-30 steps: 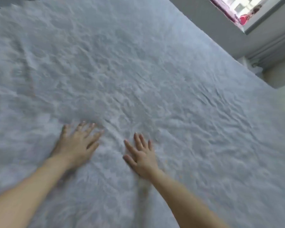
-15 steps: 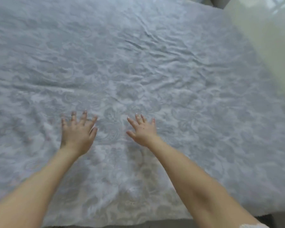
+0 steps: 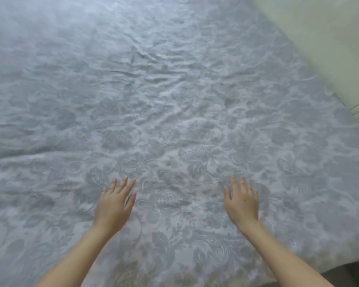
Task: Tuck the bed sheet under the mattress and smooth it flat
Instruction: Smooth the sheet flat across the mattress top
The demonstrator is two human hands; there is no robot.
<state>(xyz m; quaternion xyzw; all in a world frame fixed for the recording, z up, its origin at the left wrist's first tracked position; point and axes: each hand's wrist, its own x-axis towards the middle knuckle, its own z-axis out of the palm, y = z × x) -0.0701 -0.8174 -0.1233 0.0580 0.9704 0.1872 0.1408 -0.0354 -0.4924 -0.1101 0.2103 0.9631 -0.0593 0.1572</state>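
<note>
**Smoothing the sheet with two flat palms**

Resting palm-down in the lower middle of the frame, the left hand (image 3: 114, 206) and the right hand (image 3: 241, 204) lie on the bed sheet (image 3: 174, 100), well apart from each other; the fingers (image 3: 125, 184) of both are straight and slightly spread, holding nothing and only touching the cloth. The sheet, pale blue-grey with a floral pattern, covers the bed from the bottom edge to the top of the frame; the mattress beneath it is hidden. Ripples and one sharper crease gather in the upper middle, while the cloth around the hands looks flatter; a pale cream surface (image 3: 319, 38) borders the bed at the upper right, and a strip of dark floor (image 3: 350, 274) shows in the lower right corner. The cloth looks thin, light and soft, so it will likely slide and bunch under a push; flat palms suit the smoothing; for tucking, the likely place to pinch is the edge at the lower right, though whether it is already tucked cannot be told.
</note>
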